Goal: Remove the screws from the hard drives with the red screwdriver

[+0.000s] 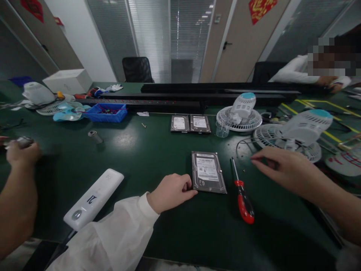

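A hard drive (207, 171) lies label up on the green table in front of me. My left hand (172, 191), in a white sleeve, has its fingers curled at the drive's lower left corner, with the thumb along the near edge. To the right, my right hand (282, 165) hovers with thumb and forefinger pinched; anything between the tips is too small to make out. Between the drive and that hand lies a red and black screwdriver (244, 203), its shaft pointing away from me. Tiny screws (244, 171) are scattered near its tip.
Two more hard drives (190, 124) lie farther back, beside a clear cup (222, 129). White fan parts (244, 109) stand at right. A white device (94, 199) and metal cylinder (95, 136) are left, near another person's hand (24, 152). Behind is a blue tray (107, 113).
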{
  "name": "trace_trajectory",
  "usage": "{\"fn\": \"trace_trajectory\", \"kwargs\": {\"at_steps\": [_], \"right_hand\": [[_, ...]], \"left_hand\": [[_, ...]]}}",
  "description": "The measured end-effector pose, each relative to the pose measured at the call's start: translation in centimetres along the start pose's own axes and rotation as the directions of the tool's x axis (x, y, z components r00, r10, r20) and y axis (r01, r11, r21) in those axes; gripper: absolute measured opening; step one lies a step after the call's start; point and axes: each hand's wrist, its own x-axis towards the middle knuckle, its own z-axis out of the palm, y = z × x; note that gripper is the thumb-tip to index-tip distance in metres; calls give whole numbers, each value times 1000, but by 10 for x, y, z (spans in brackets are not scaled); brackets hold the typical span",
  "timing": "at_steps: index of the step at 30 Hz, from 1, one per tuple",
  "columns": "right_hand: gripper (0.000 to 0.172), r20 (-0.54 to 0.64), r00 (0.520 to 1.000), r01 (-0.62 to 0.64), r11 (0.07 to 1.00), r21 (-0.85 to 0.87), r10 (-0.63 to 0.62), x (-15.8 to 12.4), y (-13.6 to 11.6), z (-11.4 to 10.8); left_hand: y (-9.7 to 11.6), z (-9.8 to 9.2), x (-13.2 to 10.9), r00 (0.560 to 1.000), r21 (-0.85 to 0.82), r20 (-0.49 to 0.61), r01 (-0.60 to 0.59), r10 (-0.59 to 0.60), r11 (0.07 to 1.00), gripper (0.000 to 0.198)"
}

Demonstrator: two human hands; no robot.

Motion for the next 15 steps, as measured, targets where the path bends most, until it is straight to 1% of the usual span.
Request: {"fn": "trace_trajectory", "kwargs": {"at_steps": [2, 4, 6, 8, 11, 13, 15], "right_hand": [[18, 57, 998, -38, 999, -27, 39, 30, 13, 6], [24, 106, 991, -79, 995, -57, 85, 56, 23, 21], [20, 189, 970, -136, 986, -100, 153, 76, 29, 39], [23, 251, 937, -207, 965, -159, 242, 91, 30, 55], [31, 312, 880, -293, 926, -239, 359, 103, 29, 72], [34, 320, 847, -343, 896, -281, 424, 107, 26, 78], [35, 310, 826, -382, 872, -308, 471, 109, 24, 82]], "left_hand": [[-1, 1, 0, 999, -63, 1, 46, -46, 997, 27], [-3, 1, 0, 997, -111, 2, 71, -71, 991, 45], [-4, 1, 0, 997, -134, 9, 78, -78, 988, 65], [-4, 0, 0, 997, -144, 21, 76, -73, 987, 78], [-4, 0, 1, 998, -145, 38, 63, -58, 987, 86], [-5, 0, 1, 999, -125, 32, 44, -41, 991, 85], [-5, 1, 2, 1000, -102, 16, 23, -21, 995, 85]]}}
